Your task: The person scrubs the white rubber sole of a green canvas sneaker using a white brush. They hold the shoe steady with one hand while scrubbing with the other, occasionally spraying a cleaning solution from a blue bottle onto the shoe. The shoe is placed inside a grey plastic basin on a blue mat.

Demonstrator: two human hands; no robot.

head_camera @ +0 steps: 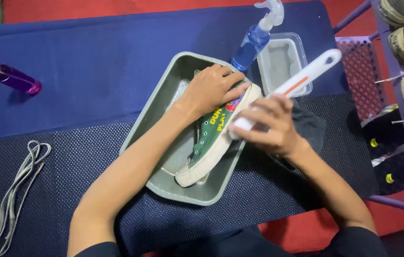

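Head view: left hand (211, 88) presses flat on a green shoe (216, 131) in a grey tray (164, 109). Right hand (271, 126) grips a white brush (297, 85). Blue spray bottle (254, 40) stands just beyond the fingers.

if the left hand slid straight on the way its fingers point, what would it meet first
Probably the blue spray bottle: the left hand lies on the green canvas shoe, fingers aimed up-right toward it, though depth is unclear.
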